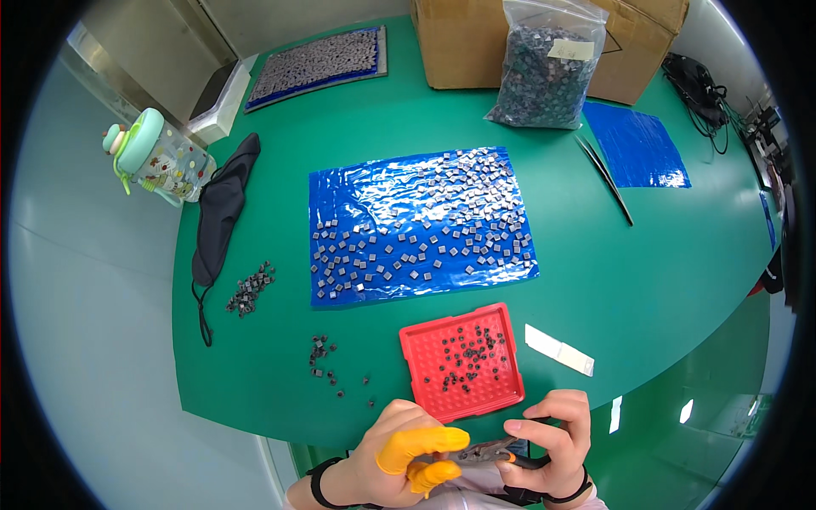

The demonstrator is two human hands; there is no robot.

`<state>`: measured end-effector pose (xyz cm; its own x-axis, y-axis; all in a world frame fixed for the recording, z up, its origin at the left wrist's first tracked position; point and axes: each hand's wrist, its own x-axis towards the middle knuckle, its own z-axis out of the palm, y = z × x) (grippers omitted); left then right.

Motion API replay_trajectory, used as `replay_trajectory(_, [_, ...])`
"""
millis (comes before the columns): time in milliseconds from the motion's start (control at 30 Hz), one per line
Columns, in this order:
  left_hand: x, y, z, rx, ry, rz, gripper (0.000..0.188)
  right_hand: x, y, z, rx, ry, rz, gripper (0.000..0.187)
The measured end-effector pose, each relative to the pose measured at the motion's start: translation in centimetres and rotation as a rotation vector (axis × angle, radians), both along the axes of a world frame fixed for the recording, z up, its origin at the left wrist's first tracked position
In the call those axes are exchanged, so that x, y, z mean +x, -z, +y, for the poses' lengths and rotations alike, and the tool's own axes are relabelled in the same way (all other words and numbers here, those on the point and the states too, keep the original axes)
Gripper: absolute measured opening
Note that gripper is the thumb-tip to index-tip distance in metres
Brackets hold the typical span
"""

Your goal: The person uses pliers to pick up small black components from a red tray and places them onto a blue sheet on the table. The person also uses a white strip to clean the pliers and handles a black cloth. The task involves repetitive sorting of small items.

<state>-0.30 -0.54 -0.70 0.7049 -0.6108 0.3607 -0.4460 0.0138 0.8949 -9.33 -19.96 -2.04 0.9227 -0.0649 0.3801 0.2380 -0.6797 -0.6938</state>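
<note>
My right hand (557, 446) grips a pair of pliers (489, 450) with dark and orange handles, held low in front of the table's near edge. The metal jaws point left, toward my left hand (399, 455). Yellow finger covers sit on that hand's thumb and index finger, whose tips are apart beside the jaws. Whether a small part lies between them is too small to tell. Just beyond both hands, a red tray (409, 340) holds many small dark parts. Loose dark pieces (319, 357) lie on the green table left of the tray.
Small square metallic pieces cover a blue sheet (357, 187) mid-table. A dark pile (246, 293), black strap-ended pouch (223, 217) and bottle (166, 161) stand left. A white strip (558, 349), tweezers (608, 178) and second blue sheet (637, 144) lie right. Behind are a filled bag (544, 81) and carton (459, 51).
</note>
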Motion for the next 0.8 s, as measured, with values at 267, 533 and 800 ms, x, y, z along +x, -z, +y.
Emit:
replay_trajectory(267, [-1.7,2.5,1.5,0.118,0.097,-0.038,0.019,-0.1,-0.2,0.1,0.024,-0.055,0.009,0.040])
replay_trajectory(533, [-0.6,1.3,0.5,-0.072,0.064,-0.068,0.008,-0.4,-0.3,0.0,-0.073,-0.035,-0.032,0.039])
replay_trajectory(800, [-0.8,1.9,0.4,-0.133,0.081,0.060,0.012,-0.8,-0.4,-0.3,-0.190,-0.013,-0.058,0.040])
